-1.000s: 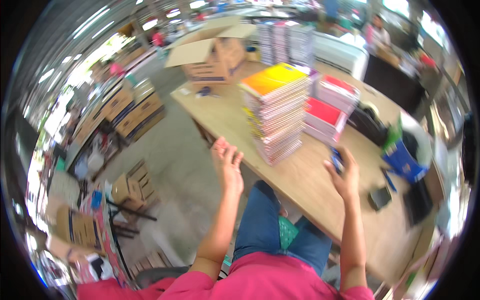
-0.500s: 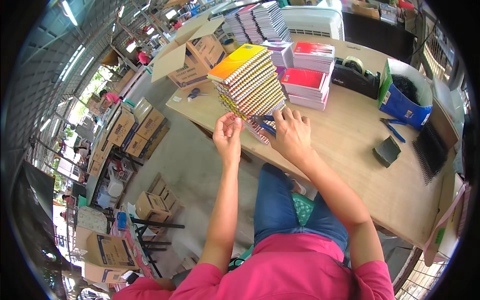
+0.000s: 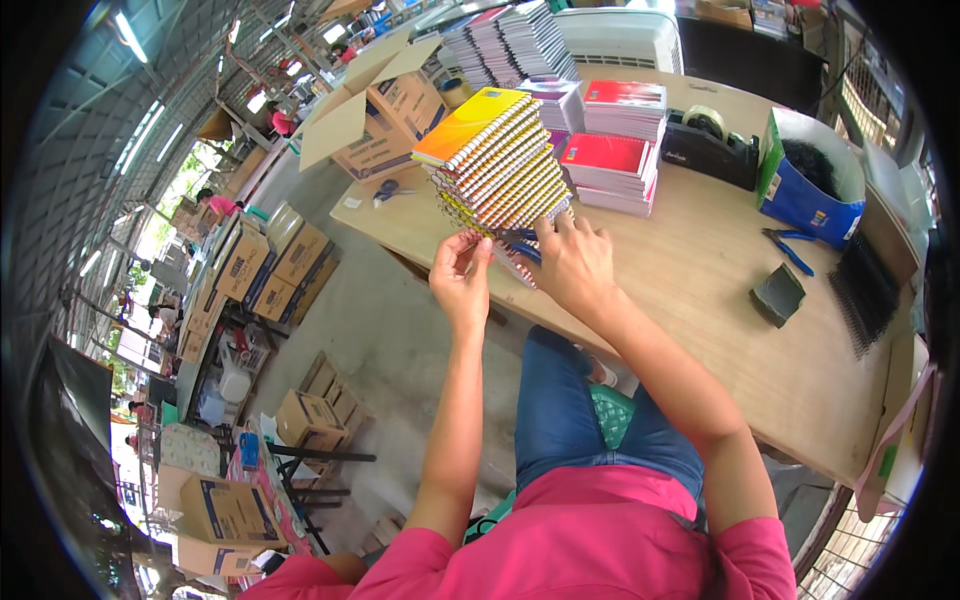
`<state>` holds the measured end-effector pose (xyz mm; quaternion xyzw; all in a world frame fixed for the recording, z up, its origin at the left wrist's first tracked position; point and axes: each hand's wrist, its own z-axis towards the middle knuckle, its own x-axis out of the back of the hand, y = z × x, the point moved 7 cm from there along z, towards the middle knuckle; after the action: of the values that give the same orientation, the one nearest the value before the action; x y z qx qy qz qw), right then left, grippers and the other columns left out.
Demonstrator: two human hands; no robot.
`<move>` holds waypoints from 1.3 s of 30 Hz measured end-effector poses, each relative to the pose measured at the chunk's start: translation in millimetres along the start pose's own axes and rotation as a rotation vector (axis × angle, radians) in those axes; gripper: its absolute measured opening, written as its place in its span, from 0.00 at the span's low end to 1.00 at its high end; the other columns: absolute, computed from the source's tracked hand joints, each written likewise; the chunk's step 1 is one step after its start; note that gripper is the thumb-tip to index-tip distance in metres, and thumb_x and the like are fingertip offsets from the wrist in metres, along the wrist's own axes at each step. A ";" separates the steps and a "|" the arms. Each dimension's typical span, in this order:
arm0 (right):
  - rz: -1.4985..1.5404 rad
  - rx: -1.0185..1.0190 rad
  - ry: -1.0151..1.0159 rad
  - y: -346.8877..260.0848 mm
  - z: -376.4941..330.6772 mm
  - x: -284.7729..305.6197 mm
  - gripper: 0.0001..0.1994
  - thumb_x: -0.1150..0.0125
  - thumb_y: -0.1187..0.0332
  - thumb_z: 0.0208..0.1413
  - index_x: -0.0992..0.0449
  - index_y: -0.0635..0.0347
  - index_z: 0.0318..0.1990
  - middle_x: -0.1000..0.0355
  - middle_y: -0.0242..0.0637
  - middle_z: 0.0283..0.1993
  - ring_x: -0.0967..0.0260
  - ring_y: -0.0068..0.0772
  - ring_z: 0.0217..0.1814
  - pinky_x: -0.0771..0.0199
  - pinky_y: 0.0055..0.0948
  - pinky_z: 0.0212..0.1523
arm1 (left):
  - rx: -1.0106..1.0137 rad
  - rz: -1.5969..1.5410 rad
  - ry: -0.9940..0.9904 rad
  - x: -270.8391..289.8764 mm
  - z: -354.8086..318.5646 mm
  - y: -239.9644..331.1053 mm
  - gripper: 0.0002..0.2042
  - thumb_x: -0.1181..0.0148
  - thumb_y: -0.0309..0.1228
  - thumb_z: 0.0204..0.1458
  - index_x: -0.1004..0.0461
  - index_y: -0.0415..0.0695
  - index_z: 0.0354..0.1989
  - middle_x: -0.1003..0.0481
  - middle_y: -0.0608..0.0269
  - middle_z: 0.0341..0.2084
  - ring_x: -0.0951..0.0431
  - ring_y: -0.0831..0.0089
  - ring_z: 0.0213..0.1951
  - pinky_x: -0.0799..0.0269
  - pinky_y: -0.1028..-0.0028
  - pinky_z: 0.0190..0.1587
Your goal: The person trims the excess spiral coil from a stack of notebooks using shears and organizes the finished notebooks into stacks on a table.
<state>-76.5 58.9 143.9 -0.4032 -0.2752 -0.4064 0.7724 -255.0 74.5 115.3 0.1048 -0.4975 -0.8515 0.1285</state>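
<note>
1. Yellow-covered spiral notebooks make up a leaning stack on the wooden tabletop, just beyond both hands.
2. The left hand is at the near lower corner of the stack, fingertips pinched together on the wire edge of a low notebook; this grip is closed on that edge.
3. The right hand lies flat, fingers spread, pressing on the notebooks at the foot of the stack; its grip is apart, clamping nothing.
4. Against the frame half a second ago, both hands sit in much the same spot at the stack's base, the left now a touch closer to the wire edge.
5. A second ago the hands were apart, the right one well off to the side of the stack; now they are close together beneath it.
6. Beyond the right hand stands a pile of red notebooks.
</note>
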 end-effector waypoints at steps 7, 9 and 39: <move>0.045 -0.068 -0.099 14.1 1.1 2.0 0.24 0.32 0.49 0.48 0.26 0.61 0.42 0.26 0.44 0.43 0.25 0.46 0.44 0.28 0.48 0.40 | 0.026 -0.045 0.017 -0.1 -0.9 0.6 0.10 0.39 0.21 0.57 0.28 0.33 0.46 0.22 0.57 0.39 0.20 0.73 0.38 0.20 0.74 0.41; -0.008 -0.004 0.063 10.5 -3.4 15.6 0.25 0.31 0.49 0.48 0.26 0.60 0.43 0.26 0.43 0.43 0.25 0.46 0.45 0.29 0.48 0.42 | 0.030 -0.042 0.014 -0.1 -1.6 1.8 0.10 0.39 0.22 0.58 0.28 0.33 0.46 0.22 0.57 0.40 0.20 0.72 0.39 0.19 0.73 0.41; 0.053 -0.088 -0.224 3.6 10.2 -4.9 0.23 0.31 0.50 0.47 0.26 0.60 0.39 0.25 0.46 0.39 0.23 0.48 0.39 0.26 0.48 0.39 | 0.039 -0.054 -0.008 0.7 1.2 1.4 0.08 0.42 0.24 0.60 0.27 0.33 0.45 0.22 0.59 0.38 0.19 0.71 0.39 0.20 0.73 0.41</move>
<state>-76.9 70.7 144.1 -0.4867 -0.3310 -0.3499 0.7288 -255.9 74.6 117.1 0.1172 -0.5116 -0.8451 0.1015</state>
